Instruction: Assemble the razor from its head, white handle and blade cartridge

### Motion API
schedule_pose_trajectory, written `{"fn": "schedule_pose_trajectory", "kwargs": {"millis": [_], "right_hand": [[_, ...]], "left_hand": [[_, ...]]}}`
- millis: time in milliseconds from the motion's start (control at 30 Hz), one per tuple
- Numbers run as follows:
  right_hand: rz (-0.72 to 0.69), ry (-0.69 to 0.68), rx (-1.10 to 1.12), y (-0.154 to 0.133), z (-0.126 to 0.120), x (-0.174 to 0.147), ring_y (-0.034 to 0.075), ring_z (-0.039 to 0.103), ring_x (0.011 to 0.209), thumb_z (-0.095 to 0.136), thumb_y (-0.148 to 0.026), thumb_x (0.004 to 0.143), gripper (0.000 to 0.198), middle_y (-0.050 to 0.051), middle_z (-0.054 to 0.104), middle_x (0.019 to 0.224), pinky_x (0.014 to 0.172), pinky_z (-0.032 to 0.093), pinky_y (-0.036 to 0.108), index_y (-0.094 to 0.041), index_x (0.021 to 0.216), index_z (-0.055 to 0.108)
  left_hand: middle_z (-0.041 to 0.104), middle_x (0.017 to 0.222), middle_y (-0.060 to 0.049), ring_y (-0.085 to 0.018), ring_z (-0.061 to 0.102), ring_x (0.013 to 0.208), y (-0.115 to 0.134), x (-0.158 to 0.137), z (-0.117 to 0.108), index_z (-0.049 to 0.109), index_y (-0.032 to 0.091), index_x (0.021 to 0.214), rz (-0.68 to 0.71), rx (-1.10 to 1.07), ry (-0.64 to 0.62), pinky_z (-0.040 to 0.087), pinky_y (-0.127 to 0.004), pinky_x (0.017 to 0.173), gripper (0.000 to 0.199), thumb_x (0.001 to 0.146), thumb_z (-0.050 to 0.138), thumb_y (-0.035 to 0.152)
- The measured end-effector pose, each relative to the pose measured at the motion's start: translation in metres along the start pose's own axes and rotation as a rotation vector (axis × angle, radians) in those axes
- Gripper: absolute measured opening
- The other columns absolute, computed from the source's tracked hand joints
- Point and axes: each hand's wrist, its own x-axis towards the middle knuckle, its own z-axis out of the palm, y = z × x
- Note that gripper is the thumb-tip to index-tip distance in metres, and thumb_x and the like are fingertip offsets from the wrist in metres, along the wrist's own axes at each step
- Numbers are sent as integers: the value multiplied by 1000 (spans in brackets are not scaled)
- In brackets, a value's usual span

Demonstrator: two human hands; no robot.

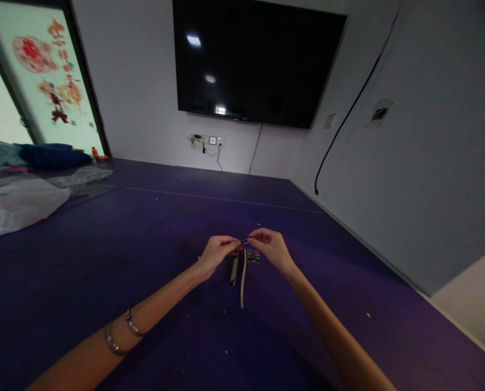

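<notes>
Between my fingertips is a small dark piece (244, 241), too small to name. My left hand (219, 251) pinches its left end, and my right hand (270, 246) pinches the right end. Just below my hands, a long pale strip (243, 282) lies on the purple surface (165, 320). Beside it on the left is a shorter black-and-cream object (234, 270), its top partly covered by my left hand. A small dark patterned packet or card (253, 256) lies under my right hand, partly hidden.
A large black television (254, 60) hangs on the far wall, with sockets (212, 140) and cables beneath. A black cable (348, 111) dangles along the right wall. Clear plastic sheeting (26, 203) and a blue cloth bundle (55, 156) lie at the left, near a decorated door (69, 54).
</notes>
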Motion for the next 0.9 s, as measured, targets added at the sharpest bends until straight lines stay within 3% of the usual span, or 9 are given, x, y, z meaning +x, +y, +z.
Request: {"fn": "schedule_pose_trajectory", "kwargs": {"millis": [167, 333, 433, 567, 700, 800, 900], "right_hand": [[24, -78, -59, 4, -4, 2, 11, 55, 56, 66, -27, 60, 16, 2, 62, 63, 56, 44, 23, -13, 68, 65], [61, -72, -81, 8, -2, 2, 10, 53, 51, 66, -26, 61, 17, 1, 62, 60, 49, 42, 23, -13, 71, 67], [75, -76, -94, 14, -6, 6, 10, 54, 51, 66, -27, 62, 17, 1, 63, 61, 49, 43, 22, -13, 72, 68], [109, -38, -132, 33, -25, 15, 11, 55, 52, 66, -25, 60, 17, 2, 64, 62, 48, 44, 21, -13, 72, 68], [164, 9, -240, 58, -46, 21, 11, 55, 51, 65, -22, 61, 15, 3, 66, 63, 46, 42, 20, -13, 71, 69], [167, -15, -340, 72, -54, 21, 12, 55, 49, 63, -22, 62, 16, 4, 67, 62, 46, 41, 21, -12, 72, 71], [145, -44, -437, 78, -56, 20, 14, 58, 53, 63, -22, 62, 17, 5, 68, 62, 49, 42, 22, -12, 72, 72]], "left_hand": [[69, 77, -8, -17, 63, 77, 4, 2, -5, 69, 11, 78, 29, 24, 18, 49, -30, 74, 19, 70, 63, 28], [69, 77, -8, -18, 63, 77, 2, 3, -5, 69, 11, 79, 50, 88, 7, 49, -31, 74, 20, 72, 61, 29], [69, 84, -9, -19, 63, 82, 0, 6, -7, 68, 12, 84, 105, 209, 24, 48, -33, 78, 23, 72, 60, 31], [64, 104, -10, -20, 58, 97, -4, 10, -13, 64, 14, 97, 291, 504, 60, 45, -34, 85, 31, 71, 62, 30], [57, 116, -10, -22, 49, 112, -15, 16, -11, 56, 15, 110, 469, 861, -101, 36, -37, 97, 42, 70, 63, 27], [50, 125, -15, -24, 41, 120, -24, 23, 0, 46, 11, 122, 466, 1038, -265, 33, -38, 100, 56, 71, 61, 29], [47, 129, -17, -26, 38, 124, -28, 33, 13, 40, 9, 126, 439, 1165, -340, 31, -39, 101, 60, 73, 58, 29]]}}
